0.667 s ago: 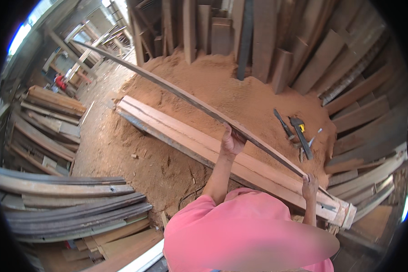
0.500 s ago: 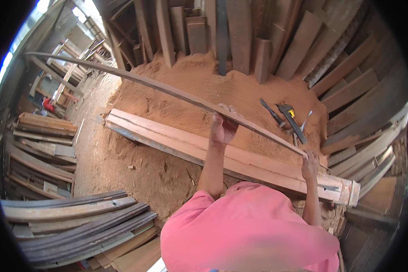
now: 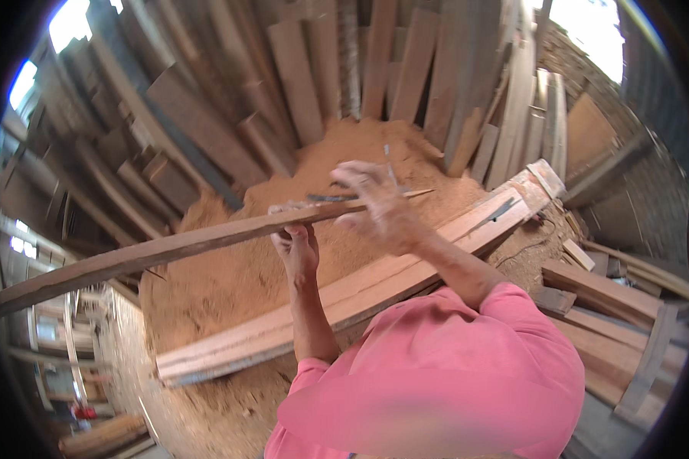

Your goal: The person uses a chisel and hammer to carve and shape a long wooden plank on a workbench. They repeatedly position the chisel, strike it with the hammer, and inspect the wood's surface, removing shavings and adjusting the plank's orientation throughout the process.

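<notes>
A long, narrow wooden strip [image 3: 153, 251] is raised above the sawdust, slanting from the far left up to its near end by my hands. My left hand [image 3: 298, 241] grips it from below, with the thumb on the near side and fingertips over the far side. Close to the strip's right end, my right hand [image 3: 383, 206] has its fingers spread and slightly smeared by motion; it hides part of that end. Below both arms lies a thick, pale reddish wooden beam [image 3: 237, 344], with a dark slot near its right end.
A heap of reddish sawdust [image 3: 207, 287] spreads behind the beam, with dark tools [image 3: 325, 197] on it, partly covered by my right hand. Many boards [image 3: 295, 76] lean along the back. More timber [image 3: 601, 321] is stacked at the right.
The view has turned to the right. My right hand has let go of the strip's end and opened. The strip now slants down toward the left, still in my left hand.
</notes>
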Motion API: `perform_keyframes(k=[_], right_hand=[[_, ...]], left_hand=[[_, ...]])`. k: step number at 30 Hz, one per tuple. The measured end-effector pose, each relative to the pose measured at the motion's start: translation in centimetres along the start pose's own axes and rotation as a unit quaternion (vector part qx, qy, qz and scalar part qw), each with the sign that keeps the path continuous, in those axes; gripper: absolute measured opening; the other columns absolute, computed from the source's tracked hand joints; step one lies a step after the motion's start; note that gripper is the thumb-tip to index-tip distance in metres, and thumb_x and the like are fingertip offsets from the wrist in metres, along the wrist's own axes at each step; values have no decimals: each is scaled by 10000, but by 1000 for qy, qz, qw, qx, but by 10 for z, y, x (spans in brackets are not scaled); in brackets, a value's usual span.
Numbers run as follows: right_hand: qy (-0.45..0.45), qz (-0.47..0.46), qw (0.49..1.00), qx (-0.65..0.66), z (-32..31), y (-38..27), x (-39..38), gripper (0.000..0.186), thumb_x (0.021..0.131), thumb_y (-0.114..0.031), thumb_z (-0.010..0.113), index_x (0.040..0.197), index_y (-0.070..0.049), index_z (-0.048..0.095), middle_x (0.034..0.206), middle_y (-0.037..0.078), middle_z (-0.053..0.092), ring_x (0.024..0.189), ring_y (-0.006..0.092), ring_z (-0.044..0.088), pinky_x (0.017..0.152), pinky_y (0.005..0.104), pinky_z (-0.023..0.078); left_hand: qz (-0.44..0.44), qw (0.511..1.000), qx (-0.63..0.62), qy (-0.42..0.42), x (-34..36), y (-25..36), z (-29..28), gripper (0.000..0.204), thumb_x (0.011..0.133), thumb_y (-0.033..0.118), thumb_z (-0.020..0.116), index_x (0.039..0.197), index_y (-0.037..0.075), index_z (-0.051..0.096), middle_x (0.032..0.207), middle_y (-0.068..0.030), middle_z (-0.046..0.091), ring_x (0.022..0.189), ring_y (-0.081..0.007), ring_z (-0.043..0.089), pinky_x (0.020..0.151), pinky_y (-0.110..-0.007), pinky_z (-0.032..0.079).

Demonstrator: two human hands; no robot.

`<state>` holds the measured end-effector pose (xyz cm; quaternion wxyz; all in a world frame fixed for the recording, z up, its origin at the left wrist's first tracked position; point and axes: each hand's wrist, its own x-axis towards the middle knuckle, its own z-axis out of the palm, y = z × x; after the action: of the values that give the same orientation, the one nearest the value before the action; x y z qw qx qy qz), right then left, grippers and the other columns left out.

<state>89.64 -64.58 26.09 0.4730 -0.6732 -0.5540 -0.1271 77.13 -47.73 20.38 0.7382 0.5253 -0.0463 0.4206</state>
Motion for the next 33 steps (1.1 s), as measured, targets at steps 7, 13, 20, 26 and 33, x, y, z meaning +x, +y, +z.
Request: perform_keyframes(k=[7,13,20,26,33], right_hand=[[63,19,995,76,-33,-13,33,378,940,-356,701,1118,-34,617,1032,155,662,1023,298,645,892,459,478],[150,75,975,144,-85,61,18,443,989,-487,628,963,-45,630,740,71,618,690,175,625,622,341,500],[348,-3,936,-54,-250,128,26,460,996,-526,615,925,-73,655,674,-32,567,578,66,490,495,265,360],[468,-71,873,-118,-410,176,43,447,1065,-443,530,1170,-24,644,870,-44,586,812,64,502,749,256,394],[527,-111,842,-37,-471,266,87,572,1103,-457,400,1337,27,595,1261,85,633,1160,162,565,1041,309,400]], left_hand=[[-49,976,206,-49,15,-76,76,408,1047,288,583,1340,22,485,1203,-71,569,1124,-184,552,939,-333,468],[-127,975,163,-85,21,-103,122,347,1048,298,603,1241,22,514,1112,-33,551,1001,-109,522,872,-277,455],[-333,842,393,-163,-14,-187,45,346,998,321,646,1162,28,565,1073,-84,643,975,-180,624,864,-346,505],[-409,549,634,-359,-112,-258,3,727,886,465,683,1413,4,490,1321,-290,586,1229,-447,568,1074,-501,443],[-563,412,610,-377,-151,-285,66,945,869,517,686,1559,13,284,1601,-374,195,1469,-545,233,1169,-571,319]])
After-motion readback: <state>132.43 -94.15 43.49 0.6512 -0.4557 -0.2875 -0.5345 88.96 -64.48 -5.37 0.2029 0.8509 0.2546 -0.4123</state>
